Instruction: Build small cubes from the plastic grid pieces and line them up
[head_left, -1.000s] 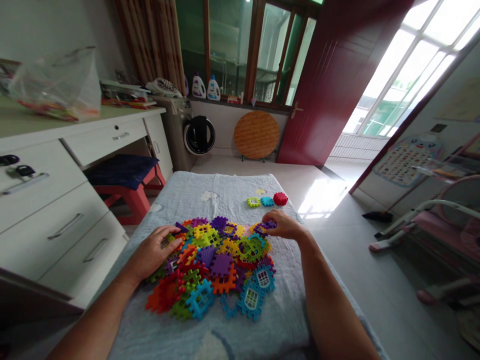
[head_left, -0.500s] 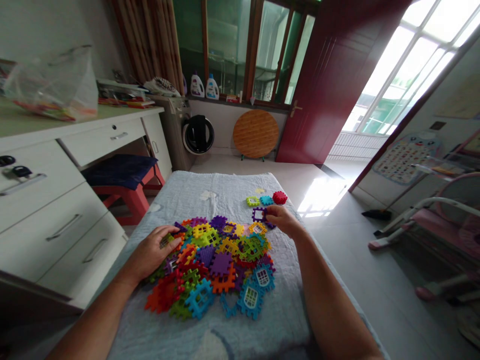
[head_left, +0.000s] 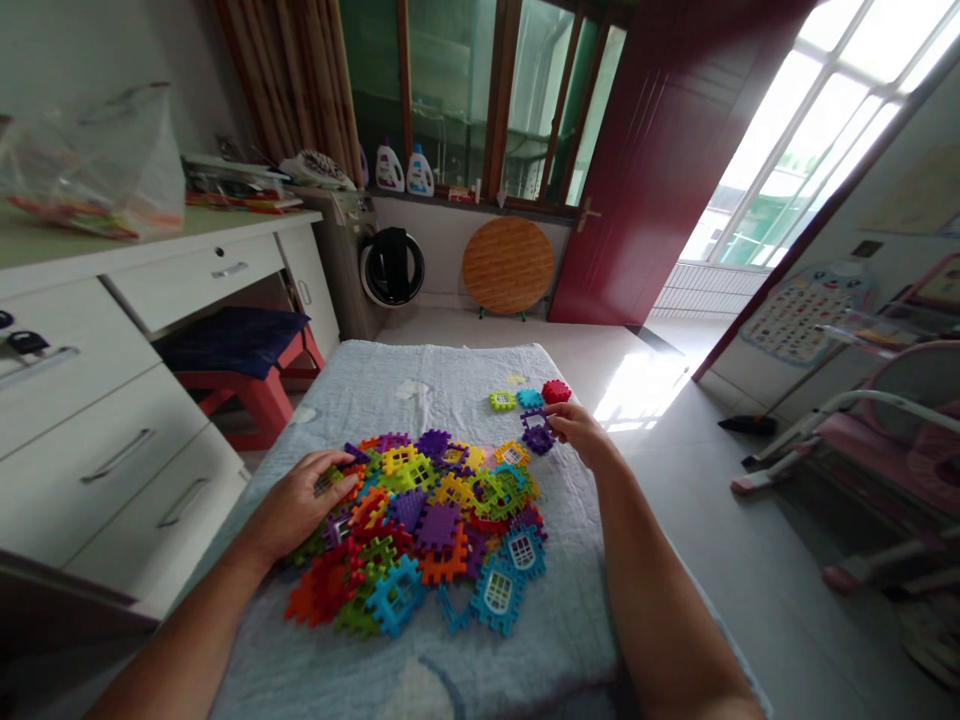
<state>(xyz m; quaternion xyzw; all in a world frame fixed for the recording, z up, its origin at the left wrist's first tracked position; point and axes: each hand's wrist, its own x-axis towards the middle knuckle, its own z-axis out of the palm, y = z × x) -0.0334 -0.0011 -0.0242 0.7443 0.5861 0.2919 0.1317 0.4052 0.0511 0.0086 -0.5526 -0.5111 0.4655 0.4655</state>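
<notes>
A heap of colourful toothed plastic building tiles (head_left: 442, 528) lies on the cloth-covered table. At the heap's left edge rests my left hand (head_left: 300, 503), its fingers stretched over some tiles and the thumb apart from them. My right hand (head_left: 577, 432) pinches a purple square frame tile (head_left: 535, 417) beyond the heap's far right side. Just below that frame is another purple tile (head_left: 538, 440); whether the two touch is unclear. Farther back, a lime-green window tile (head_left: 502, 400), a blue tile (head_left: 529, 398) and a red piece (head_left: 556, 391) form a row.
A pale blue patterned cloth (head_left: 420, 375) covers the table. To the left stand a stool (head_left: 236, 340) and a white desk (head_left: 150, 420) with drawers. A washing machine (head_left: 352, 255), a round wooden tabletop (head_left: 508, 265) and a red door (head_left: 637, 160) are beyond; a pink chair (head_left: 885, 430) is right.
My right hand has shifted the purple frame slightly right, and the purple tile beneath it now shows more. My left hand stays at the heap. The view has moved slightly.
</notes>
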